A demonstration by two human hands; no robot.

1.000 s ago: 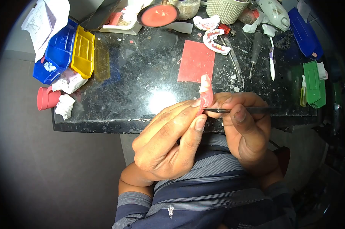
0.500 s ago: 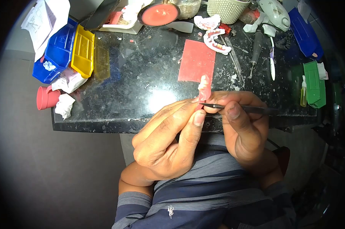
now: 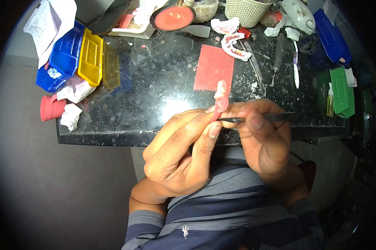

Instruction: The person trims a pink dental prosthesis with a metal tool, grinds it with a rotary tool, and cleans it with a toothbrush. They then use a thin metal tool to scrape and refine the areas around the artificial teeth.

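Between the thumb and fingers of my left hand (image 3: 179, 152) is a pink denture (image 3: 221, 102) with pale teeth along its upper part. It stands roughly upright above the table's front edge, its lower end covered by my fingertips. My right hand (image 3: 265, 135) pinches a dark, slim carving tool (image 3: 275, 117) between thumb and fingers. The tool lies nearly level, and its tip meets the denture's lower part close to my left thumb. Behind the denture, a pink wax sheet (image 3: 213, 68) lies flat on the black table (image 3: 150, 83).
White plaster models with pink wax (image 3: 236, 46) lie behind the sheet. A pan of pink wax (image 3: 173, 18) stands at the back. To the right are a rotary handpiece (image 3: 279, 54), a toothbrush (image 3: 296, 66) and a green bin (image 3: 342, 93). A pink mug (image 3: 52, 108) sits at left.
Both hands have shifted slightly left with the denture and the tool. The tool's tip is a little lower on the denture, and its handle has turned slightly upward.
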